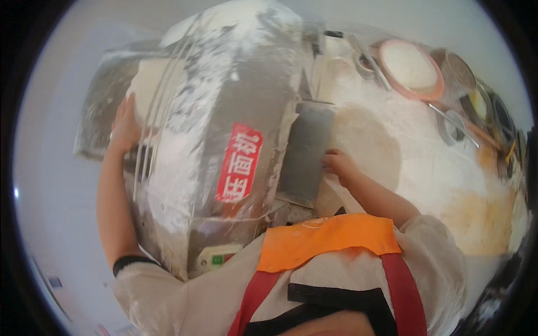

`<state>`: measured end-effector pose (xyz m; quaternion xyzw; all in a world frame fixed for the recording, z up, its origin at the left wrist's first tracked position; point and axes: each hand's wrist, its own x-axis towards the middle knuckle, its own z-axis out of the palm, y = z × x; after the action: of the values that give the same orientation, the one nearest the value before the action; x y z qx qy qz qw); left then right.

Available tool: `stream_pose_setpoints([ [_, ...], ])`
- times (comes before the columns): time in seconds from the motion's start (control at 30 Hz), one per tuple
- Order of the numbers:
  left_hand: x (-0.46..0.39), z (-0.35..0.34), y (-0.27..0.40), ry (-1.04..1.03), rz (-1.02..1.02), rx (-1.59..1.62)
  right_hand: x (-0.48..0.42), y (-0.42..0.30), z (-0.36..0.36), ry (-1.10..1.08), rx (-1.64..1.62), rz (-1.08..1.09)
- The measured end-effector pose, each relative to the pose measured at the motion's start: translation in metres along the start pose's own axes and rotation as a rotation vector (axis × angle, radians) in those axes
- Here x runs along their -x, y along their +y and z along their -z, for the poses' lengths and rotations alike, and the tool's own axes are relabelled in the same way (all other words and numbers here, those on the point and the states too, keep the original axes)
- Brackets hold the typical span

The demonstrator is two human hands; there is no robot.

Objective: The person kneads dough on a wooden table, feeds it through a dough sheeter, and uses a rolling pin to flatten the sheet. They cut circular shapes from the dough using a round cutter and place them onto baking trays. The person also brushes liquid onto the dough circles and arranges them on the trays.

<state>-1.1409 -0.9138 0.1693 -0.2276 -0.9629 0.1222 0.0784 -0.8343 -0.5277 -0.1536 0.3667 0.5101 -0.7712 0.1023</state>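
Note:
At the left, my left hand (126, 128) lies against the near edge of a pale dough sheet (153, 84), with the thumb stretched towards the guard rods. That sheet rests on the metal tray (98, 96) of a dough sheeter (248, 92), whose floury steel housing bears a red label. On the other side, my right hand (340, 166) is half curled at the edge of a grey metal plate (304, 151) that slopes out of the machine. Whether its fingers pinch that edge cannot be told.
Right of the machine spreads a flour-dusted worktop (424, 168). A pink-rimmed basin of flour (411, 69), a roll of tape (365, 65), a metal rod (370, 63) and several bowls line its far side. A green and red switch (220, 259) sits low on the machine.

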Motion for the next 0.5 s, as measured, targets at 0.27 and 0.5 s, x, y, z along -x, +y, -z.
stream_pose_setpoints([
  [0.27,-0.023,-0.016,-0.009,0.063,-0.319,0.063,-0.114,0.001,-0.063,-0.418,-0.426,0.028],
  [0.5,-0.008,0.007,0.061,0.016,-0.244,0.176,-0.111,-0.007,-0.094,-0.419,-0.355,0.066],
])
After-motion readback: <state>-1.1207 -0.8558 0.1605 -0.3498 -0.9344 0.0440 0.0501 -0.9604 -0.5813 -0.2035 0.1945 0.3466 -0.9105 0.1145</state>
